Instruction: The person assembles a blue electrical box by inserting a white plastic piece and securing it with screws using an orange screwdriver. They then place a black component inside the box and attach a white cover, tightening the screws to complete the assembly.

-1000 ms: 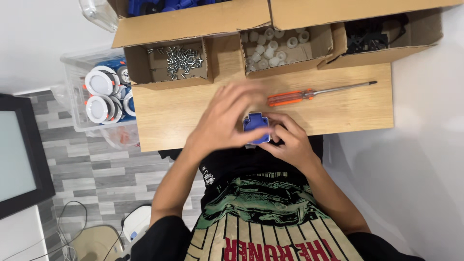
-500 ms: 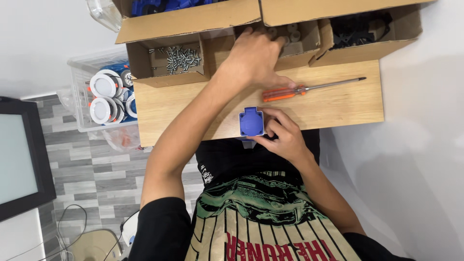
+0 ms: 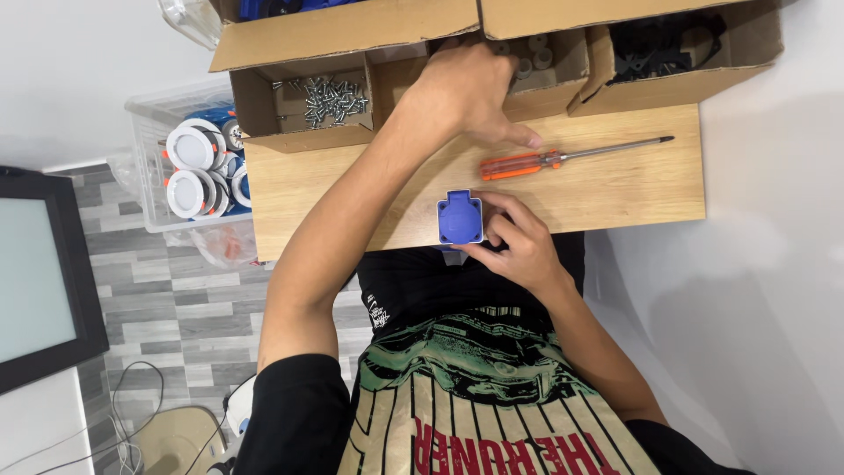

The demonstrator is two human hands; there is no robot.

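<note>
A box of screws [image 3: 330,97] sits at ten o'clock on the bench [image 3: 633,180]. The left hand [image 3: 466,92], fingers curled, reaches into the cardboard box [image 3: 545,75] at twelve. The right hand [image 3: 519,242] pinches the blue socket [image 3: 460,217] at centre; an orange screwdriver [image 3: 563,158] lies at two o'clock.

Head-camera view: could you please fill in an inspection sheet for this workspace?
Surface: wooden board, cardboard boxes along its far edge.
Job's things: blue socket housing; box of small grey round parts.
Clutter: orange-handled screwdriver; screws; clear bin of white round fittings.
Hands: left hand reaching into the grey-parts box; right hand holding the housing.
Cables: on the floor.
Surroundings: dark screen, tiled floor.
</note>
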